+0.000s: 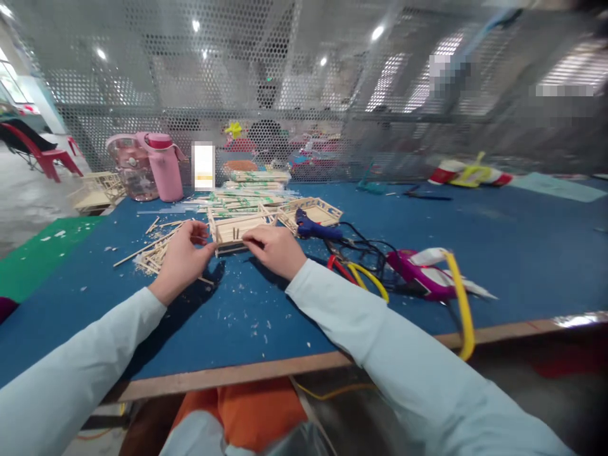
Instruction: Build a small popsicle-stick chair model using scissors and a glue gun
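Observation:
A small wooden stick frame (242,225) stands on the blue table between my hands. At its left front corner is my left hand (186,256), thumb and fingertips apart, with the thumb touching the corner. My right hand (276,249) is at the front right side, thumb and forefinger pinched together; what is between the fingertips is too small to make out. Short upright pegs show just left of those fingertips. Behind and to the right sits a second stick frame (319,212). Loose sticks (159,253) lie beside my left hand.
A blue glue gun (316,227), black cables, pliers with red and yellow handles (368,278) and a purple-white tool (427,273) lie right. Bundled sticks (247,193), a pink bottle (164,170) and a clear bottle (136,174) stand behind. A perforated metal screen (213,82) borders the table.

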The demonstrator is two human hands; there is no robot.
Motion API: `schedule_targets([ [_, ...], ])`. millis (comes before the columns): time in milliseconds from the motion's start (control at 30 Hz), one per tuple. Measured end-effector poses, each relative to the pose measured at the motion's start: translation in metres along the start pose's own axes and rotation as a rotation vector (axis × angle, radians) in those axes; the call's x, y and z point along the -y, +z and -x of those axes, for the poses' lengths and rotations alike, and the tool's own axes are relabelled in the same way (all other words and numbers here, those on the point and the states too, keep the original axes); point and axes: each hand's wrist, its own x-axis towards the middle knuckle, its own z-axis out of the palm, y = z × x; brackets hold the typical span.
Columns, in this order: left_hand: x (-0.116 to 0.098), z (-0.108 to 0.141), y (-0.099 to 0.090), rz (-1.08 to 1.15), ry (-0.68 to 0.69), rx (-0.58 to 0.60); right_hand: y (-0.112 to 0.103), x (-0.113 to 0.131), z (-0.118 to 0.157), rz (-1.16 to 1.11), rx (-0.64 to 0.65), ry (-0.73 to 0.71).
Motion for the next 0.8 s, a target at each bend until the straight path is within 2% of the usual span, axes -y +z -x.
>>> schedule_targets([
  [167,0.011,-0.014,0.003,0.169,0.097,0.064,0.012,0.012,-0.008,0.301,-0.021,-0.068],
  [300,0.016,-0.012,0.003,0.244,0.089,0.056,0.014,0.016,-0.008,0.423,-0.011,-0.132],
  [400,0.015,-0.005,0.005,0.304,0.027,0.073,0.016,0.017,-0.008,0.459,0.005,-0.181],
  [533,0.012,-0.001,0.010,0.372,-0.020,0.069,0.017,0.015,-0.010,0.474,-0.029,-0.167],
  [667,0.008,0.001,0.011,0.360,0.006,0.025,0.017,0.013,-0.012,0.460,-0.060,-0.155],
  [800,0.005,0.002,0.011,0.348,0.041,0.013,0.016,0.015,-0.014,0.449,-0.038,-0.138],
])
